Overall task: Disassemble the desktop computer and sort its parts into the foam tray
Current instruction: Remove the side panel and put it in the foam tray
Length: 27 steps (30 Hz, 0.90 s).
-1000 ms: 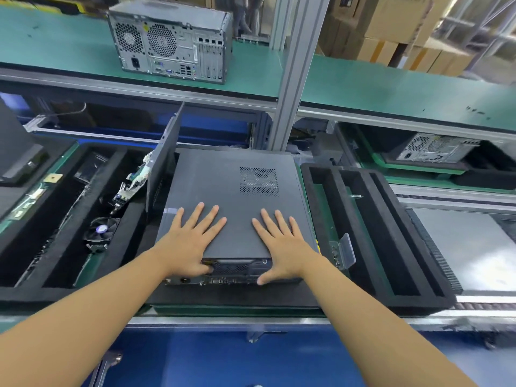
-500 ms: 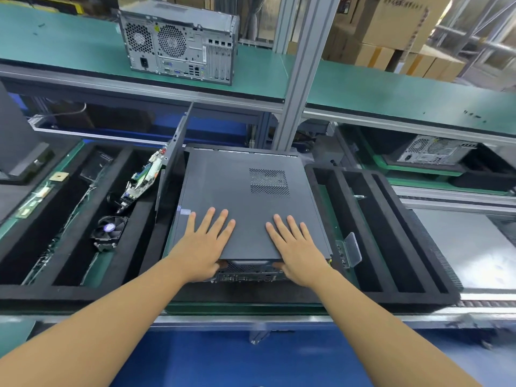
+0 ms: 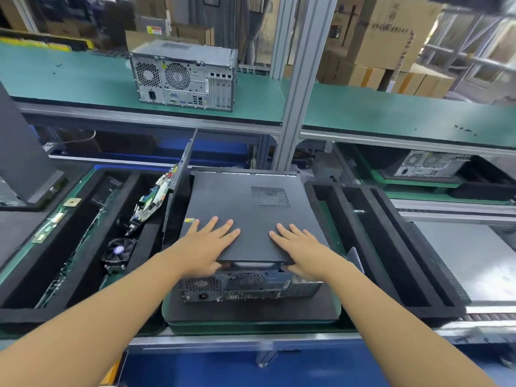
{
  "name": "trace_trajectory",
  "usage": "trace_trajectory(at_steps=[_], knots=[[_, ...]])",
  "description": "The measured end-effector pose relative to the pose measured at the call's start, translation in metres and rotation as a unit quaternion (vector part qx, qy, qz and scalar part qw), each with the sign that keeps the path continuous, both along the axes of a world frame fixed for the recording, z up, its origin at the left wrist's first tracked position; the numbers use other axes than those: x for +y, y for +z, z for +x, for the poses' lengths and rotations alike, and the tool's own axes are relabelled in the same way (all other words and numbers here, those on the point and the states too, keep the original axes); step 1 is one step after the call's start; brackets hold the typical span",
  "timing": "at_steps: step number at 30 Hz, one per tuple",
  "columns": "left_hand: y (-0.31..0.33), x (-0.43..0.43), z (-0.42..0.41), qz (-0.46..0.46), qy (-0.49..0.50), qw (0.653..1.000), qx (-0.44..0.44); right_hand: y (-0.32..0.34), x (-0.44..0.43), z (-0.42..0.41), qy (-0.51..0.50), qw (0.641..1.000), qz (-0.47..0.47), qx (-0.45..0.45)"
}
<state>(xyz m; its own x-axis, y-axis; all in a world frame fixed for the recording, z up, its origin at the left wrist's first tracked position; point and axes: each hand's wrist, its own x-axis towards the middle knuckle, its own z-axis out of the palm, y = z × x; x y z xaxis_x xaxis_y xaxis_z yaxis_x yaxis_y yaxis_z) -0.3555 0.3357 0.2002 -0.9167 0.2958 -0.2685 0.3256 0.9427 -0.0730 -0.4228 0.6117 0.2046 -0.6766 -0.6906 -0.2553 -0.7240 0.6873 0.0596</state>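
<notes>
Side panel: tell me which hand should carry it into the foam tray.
Probably left: the left hand lies flat on the side panel, nearest the foam tray slot where another panel stands.

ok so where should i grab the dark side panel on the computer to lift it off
Take the side panel by its near edge, from your own side, a hand toward each corner. That edge stands clear above the chassis rear, leaving a gap for thumbs. A foam tray crowds the right side, an upright panel the left.
</notes>
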Motion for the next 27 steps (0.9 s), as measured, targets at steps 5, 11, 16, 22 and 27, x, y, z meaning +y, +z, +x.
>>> trace_trajectory(at_steps=[5, 11, 16, 22, 27], knots=[[0.057, 0.000, -0.009, 0.015, -0.010, 0.996, 0.087, 0.050, -0.010, -0.006, -0.020, 0.997, -0.054, 0.060], [0.091, 0.013, -0.013, 0.042, 0.010, 0.952, 0.304, 0.076, -0.018, -0.008, -0.047, 0.964, -0.167, 0.200], [0.133, 0.029, -0.034, 0.066, -0.033, 0.837, 0.543, 0.105, -0.002, -0.019, -0.079, 0.916, -0.301, 0.254], [0.142, 0.058, -0.061, 0.080, 0.071, 0.769, 0.630, 0.130, 0.032, -0.037, -0.161, 0.864, -0.385, 0.282], [0.109, 0.108, -0.087, 0.215, 0.081, 0.849, 0.476, 0.145, 0.083, -0.071, -0.246, 0.830, -0.453, 0.214]])
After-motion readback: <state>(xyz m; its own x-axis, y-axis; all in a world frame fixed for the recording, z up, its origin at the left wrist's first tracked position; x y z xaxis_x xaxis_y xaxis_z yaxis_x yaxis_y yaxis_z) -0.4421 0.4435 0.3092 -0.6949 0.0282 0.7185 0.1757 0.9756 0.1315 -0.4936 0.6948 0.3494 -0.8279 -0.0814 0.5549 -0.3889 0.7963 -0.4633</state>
